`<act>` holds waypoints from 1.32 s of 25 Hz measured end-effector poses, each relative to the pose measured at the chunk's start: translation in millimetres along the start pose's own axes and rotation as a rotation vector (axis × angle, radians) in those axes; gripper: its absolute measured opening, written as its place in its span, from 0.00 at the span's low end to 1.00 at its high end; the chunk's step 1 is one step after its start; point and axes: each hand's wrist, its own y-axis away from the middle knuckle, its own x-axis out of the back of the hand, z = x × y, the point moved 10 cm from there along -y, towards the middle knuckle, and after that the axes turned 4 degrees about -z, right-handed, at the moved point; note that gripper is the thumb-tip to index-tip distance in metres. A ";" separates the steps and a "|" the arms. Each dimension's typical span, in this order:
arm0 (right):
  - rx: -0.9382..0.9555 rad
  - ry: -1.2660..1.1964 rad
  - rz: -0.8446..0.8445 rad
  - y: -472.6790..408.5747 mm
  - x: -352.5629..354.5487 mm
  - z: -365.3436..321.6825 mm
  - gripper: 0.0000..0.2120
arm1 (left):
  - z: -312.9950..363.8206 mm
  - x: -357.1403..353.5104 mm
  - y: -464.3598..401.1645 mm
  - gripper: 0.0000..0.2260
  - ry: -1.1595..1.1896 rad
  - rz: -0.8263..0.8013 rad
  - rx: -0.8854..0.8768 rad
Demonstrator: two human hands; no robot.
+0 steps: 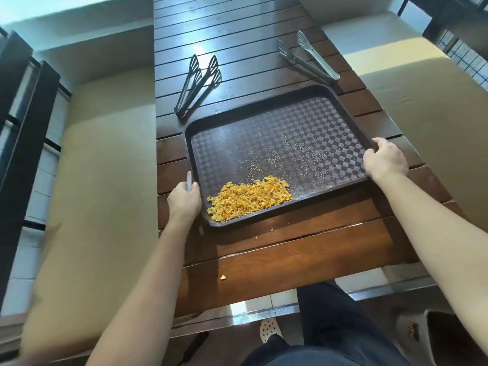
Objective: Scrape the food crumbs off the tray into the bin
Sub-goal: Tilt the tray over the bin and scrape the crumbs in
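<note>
Your hands are well apart, one on each side of the tray (pixel 277 143). The left hand (pixel 184 199) curls round the tray's near-left rim and also holds a thin pale tool (pixel 188 180), probably the scraper, upright between thumb and fingers. The right hand (pixel 384 159) clamps the right rim, fingers hooked over its edge.

The tray lies skewed on the slatted table (pixel 264 262), towards its near edge. The crumbs (pixel 249 198) are already heaped in one orange pile against the tray's near-left rim, just beside your left hand; only fine dust is scattered over the rest of the checked floor. A few crumbs lie loose on the table in front of the tray.

So the gathering looks done, and you seem to be at the lift-and-carry step. A dark container (pixel 449 336) shows low at the right, by your leg; it may be the bin, but you can't be sure from here.

Next, raise the tray level so the heap doesn't slide off, bring the near-left corner over the bin, tilt, then free the scraper to push the pile out.

Two pairs of tongs (pixel 196 84) (pixel 307 59) lie towards the far end.
</note>
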 end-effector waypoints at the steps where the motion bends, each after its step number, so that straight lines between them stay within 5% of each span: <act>1: -0.003 -0.003 -0.003 -1.3 -0.4 -1.8 0.19 | 1.6 -1.3 0.9 0.14 -0.010 -0.008 -0.017; 7: -0.025 -0.125 0.053 2.8 7.6 -3.0 0.15 | 2.7 2.1 7.5 0.12 0.079 0.054 -0.024; 14: 0.017 -0.305 0.041 30.9 16.8 2.1 0.14 | -10.9 10.4 6.0 0.06 0.439 0.004 -0.039; 24: 0.006 -0.304 0.161 100.5 57.5 45.2 0.16 | -7.9 23.2 43.0 0.08 0.520 -0.091 -0.136; 33: -0.067 -0.295 0.084 109.9 87.8 67.1 0.15 | 1.5 17.6 67.7 0.09 0.740 -0.148 -0.135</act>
